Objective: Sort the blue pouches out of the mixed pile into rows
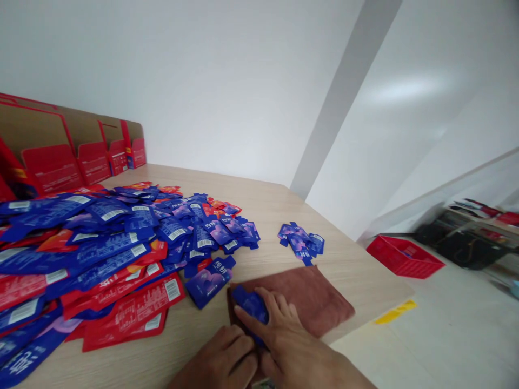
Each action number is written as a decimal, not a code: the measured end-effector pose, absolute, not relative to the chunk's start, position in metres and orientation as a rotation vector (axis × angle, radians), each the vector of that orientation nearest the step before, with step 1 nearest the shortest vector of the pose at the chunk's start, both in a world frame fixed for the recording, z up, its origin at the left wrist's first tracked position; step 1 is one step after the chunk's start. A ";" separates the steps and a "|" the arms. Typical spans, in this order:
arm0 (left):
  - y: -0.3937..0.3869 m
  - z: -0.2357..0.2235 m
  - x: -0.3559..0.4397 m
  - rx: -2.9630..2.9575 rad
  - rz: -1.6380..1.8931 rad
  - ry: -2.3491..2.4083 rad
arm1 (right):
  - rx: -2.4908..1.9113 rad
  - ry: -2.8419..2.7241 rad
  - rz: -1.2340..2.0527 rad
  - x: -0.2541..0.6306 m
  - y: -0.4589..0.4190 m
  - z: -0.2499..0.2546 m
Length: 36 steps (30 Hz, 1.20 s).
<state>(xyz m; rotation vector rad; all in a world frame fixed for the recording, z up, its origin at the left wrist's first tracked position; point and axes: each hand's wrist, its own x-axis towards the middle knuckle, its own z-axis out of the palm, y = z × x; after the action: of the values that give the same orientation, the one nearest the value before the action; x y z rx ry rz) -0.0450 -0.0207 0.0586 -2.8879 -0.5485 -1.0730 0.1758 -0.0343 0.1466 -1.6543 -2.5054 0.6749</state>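
Fingers of the right hand point(281, 324) lie spread over a blue pouch point(253, 305), resting on its face, not closed round it. Beneath that pouch is the folded brown cloth point(318, 300), which serves as the landmark for every place that follows. The pouch sits at the cloth's left end, between two of the spread fingers, so no sideways gap separates them from it. Its long axis seems to run from near the cloth's far left corner back toward the person, though the near end is covered. The left hand point(229, 356) is curled at the cloth's near left corner, close by that covered end; whether its fingers pinch the pouch there, I cannot tell. The right hand is thus the nearer to the pouch's middle, the left to its near end.

Just off the cloth's left edge, a single purple-and-blue pouch point(210, 281) lies flat on the table point(259, 189), aslant, its narrow neck pointing away from the person and toward the cloth's side. Farther left of the cloth spreads a heap of blue and red pouches point(109, 237); just beyond its far edge lies a small cluster of blue pouches point(300, 237).
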 end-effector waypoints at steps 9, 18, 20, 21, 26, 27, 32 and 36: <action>-0.026 0.068 -0.048 -3.011 -0.956 -0.676 | -1.435 -2.550 0.422 0.177 -0.030 0.123; -0.031 0.080 -0.050 -2.950 -0.858 -0.689 | -2.180 -2.151 0.057 0.315 -0.012 0.110; -0.031 0.075 -0.048 -2.913 -0.874 -0.675 | -2.143 -2.178 0.078 0.319 -0.013 0.119; -0.031 0.072 -0.047 -2.897 -0.888 -0.674 | -2.094 -2.201 0.097 0.317 -0.014 0.124; -0.030 0.063 -0.044 -2.848 -0.945 -0.705 | -2.245 -2.044 0.098 0.307 -0.018 0.150; -0.029 0.062 -0.044 -2.843 -0.950 -0.694 | -2.269 -1.969 0.053 0.306 -0.018 0.155; -0.026 0.058 -0.044 -2.796 -1.078 -0.653 | -1.759 -1.650 0.255 0.273 -0.025 0.160; -0.026 0.057 -0.044 -2.752 -1.173 -0.670 | -1.514 -1.908 0.480 0.208 -0.030 0.137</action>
<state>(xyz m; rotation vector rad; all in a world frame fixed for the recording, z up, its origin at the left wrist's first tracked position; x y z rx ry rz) -0.0435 -0.0255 0.0574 -2.7517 -0.6698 -1.1730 0.2084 -0.0301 0.1370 -1.5141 -1.9079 0.4802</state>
